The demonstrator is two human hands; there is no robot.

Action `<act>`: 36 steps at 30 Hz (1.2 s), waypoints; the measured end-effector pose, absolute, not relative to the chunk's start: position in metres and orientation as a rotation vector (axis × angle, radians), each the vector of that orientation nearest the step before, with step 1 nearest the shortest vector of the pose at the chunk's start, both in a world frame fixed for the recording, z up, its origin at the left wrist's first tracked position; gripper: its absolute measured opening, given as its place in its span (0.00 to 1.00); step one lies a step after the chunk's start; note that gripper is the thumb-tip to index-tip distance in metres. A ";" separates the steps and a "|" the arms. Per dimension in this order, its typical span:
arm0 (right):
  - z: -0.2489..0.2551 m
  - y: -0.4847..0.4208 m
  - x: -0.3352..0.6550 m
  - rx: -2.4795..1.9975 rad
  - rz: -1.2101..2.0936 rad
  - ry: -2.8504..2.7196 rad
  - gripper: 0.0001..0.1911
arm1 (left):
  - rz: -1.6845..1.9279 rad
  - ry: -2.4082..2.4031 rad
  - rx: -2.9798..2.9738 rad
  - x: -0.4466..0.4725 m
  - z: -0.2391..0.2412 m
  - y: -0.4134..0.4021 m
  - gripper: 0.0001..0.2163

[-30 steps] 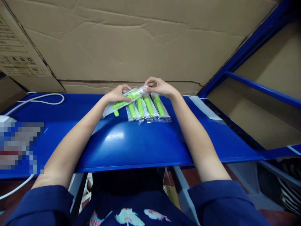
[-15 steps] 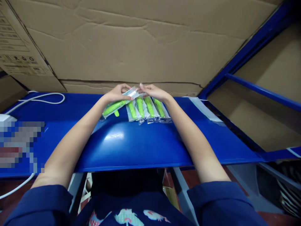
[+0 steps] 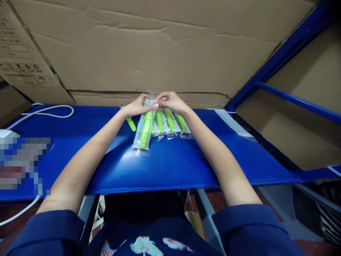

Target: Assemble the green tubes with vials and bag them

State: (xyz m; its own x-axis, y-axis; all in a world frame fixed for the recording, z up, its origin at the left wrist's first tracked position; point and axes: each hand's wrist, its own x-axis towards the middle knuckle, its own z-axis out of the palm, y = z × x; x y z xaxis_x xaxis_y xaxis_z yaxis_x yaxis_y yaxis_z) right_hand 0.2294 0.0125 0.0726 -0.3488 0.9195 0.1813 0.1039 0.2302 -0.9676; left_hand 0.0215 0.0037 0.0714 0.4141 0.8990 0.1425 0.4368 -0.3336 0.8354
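Note:
A clear plastic packet (image 3: 146,129) holds a bright green, elongated item and a pale blue sheet. It hangs down toward me over the blue tabletop. My left hand (image 3: 137,106) is closed on the packet's upper part, thumb across its front. Touching the same top end, my right hand (image 3: 170,101) has its fingertips pinched together at the packet's edge. Beneath and right of the hands, several similar packets (image 3: 170,122) lie side by side. Another green piece (image 3: 131,124) rests left of the held packet, partly hidden by my left hand.
A blue table (image 3: 165,167) stretches across in front of me, with a cardboard wall (image 3: 149,53) behind it. White cable (image 3: 66,110) loops at the left. A pale strip (image 3: 234,124) lies at the right beside a blue metal frame (image 3: 298,103).
The held packet has swung from lying slanted to the left to pointing down toward me. My right hand has moved left, and its fingers have closed at the packet's top.

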 end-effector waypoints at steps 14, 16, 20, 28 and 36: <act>0.059 0.021 0.228 -0.910 1.374 -1.612 0.30 | 1.034 1.013 1.524 0.009 0.071 0.018 0.12; 0.061 0.019 0.227 -0.875 1.377 -1.639 0.22 | 1.064 0.970 1.522 0.007 0.069 0.019 0.14; 0.063 0.017 0.227 -0.882 1.384 -1.601 0.15 | 1.077 0.893 1.549 0.003 0.068 0.020 0.16; 0.067 0.016 0.224 -0.982 1.418 -1.502 0.09 | 0.933 0.777 1.612 -0.004 0.070 0.018 0.09; 0.067 0.014 0.221 -0.984 1.364 -1.637 0.12 | 0.969 0.826 1.760 -0.009 0.066 0.025 0.22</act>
State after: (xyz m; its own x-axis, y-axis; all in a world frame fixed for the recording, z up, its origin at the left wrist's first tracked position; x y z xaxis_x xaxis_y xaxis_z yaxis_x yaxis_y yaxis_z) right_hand 0.2211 0.0138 0.0670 -0.4021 0.9118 0.0834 0.0826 0.1269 -0.9885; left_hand -0.0085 0.0245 0.0662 0.4618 0.8504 0.2521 0.1146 -0.3390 0.9338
